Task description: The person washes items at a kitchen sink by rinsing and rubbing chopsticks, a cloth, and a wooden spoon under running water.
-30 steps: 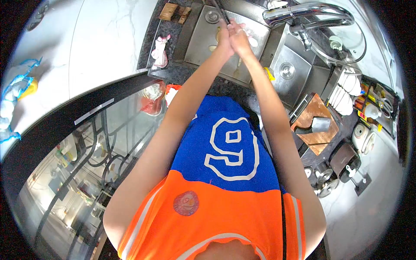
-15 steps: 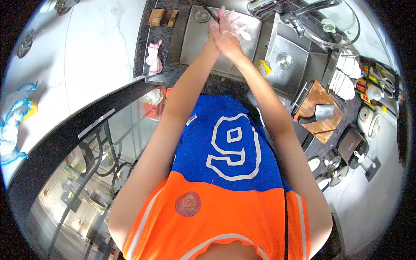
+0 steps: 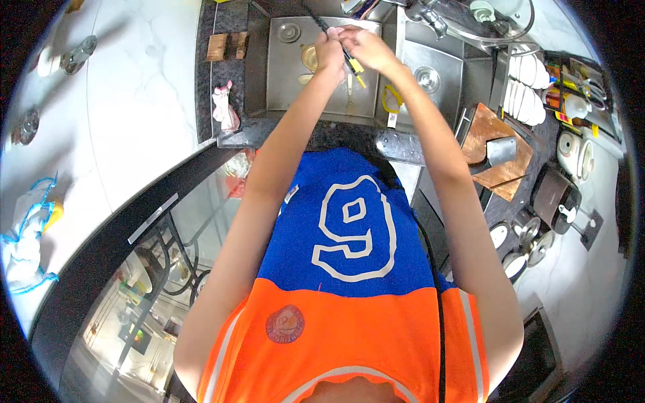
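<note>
Both of my hands are together over the left basin of a steel sink [image 3: 279,94]. My left hand [image 3: 329,55] is closed around thin dark sticks with yellow ends [image 3: 354,66], which look like chopsticks. My right hand [image 3: 366,48] is closed on the same sticks, its fingers bent close beside the left ones. The sticks slant from upper left to lower right, and their middle is hidden by my fingers. Below in the basin lie a yellowish round dish [image 3: 309,58], a pale spoon [image 3: 306,78] and another slim utensil [image 3: 350,94].
A yellow-rimmed item [image 3: 392,99] sits on the divider by the right basin [image 3: 443,67]. Faucets [image 3: 426,17] stand behind. To the right are a cutting board [image 3: 490,134] with a cleaver [image 3: 501,151] and white dishes [image 3: 527,84]. A pink figurine [image 3: 226,107] stands left of the sink.
My hands were pressed palm to palm with fingers spread; now they are curled around the sticks, whose yellow ends have come into sight. The view has shifted, and dishes in the basin are uncovered.
</note>
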`<action>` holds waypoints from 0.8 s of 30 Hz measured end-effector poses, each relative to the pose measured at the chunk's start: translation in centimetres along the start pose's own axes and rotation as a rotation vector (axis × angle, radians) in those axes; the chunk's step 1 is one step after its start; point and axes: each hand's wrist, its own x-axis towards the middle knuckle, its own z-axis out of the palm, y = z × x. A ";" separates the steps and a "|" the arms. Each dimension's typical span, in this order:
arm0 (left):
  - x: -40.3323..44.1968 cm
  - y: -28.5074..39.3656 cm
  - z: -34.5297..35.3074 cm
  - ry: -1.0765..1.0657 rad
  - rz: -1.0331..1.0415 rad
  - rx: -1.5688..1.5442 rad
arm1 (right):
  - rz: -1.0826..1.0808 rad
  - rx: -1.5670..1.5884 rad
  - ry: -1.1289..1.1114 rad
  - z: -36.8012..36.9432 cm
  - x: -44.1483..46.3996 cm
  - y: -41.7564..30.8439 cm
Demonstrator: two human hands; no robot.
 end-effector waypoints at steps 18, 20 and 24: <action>3.9 0.7 1.5 -0.425 -0.559 -0.225 | 0.187 1.007 0.344 -13.3 -0.3 10.0; 4.0 0.7 1.7 -0.518 -0.467 -0.256 | 0.194 0.961 0.330 -13.3 -0.3 9.6; 2.0 2.8 1.9 -0.502 -0.491 -0.223 | 0.224 0.823 0.381 -10.9 -0.6 6.0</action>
